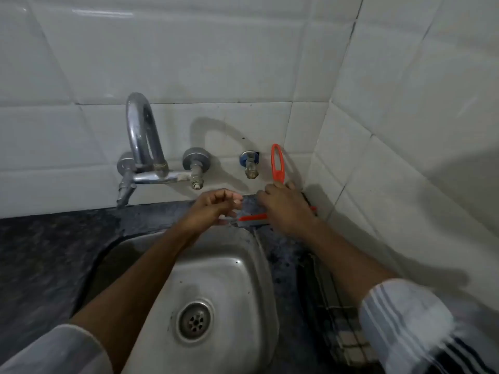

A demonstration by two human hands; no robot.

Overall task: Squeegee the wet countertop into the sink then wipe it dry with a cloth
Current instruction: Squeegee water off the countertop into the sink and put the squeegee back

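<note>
A red squeegee (277, 166) stands with its looped handle up against the tiled wall. Its blade lies on the dark countertop (40, 252) just behind the far right corner of the steel sink (216, 273). My right hand (286, 209) is shut on the lower part of the handle and hides most of the blade. My left hand (213, 209) hovers over the sink's far rim, and its fingertips touch or pinch the blade's left end. A checked cloth (343, 333) lies on the counter to the right of the sink, partly under my right sleeve.
A chrome wall tap (145, 147) with two valves curves over the sink's far left. A small separate tap (251, 163) sticks out of the wall just left of the squeegee handle. White tiled walls meet in a corner at the right.
</note>
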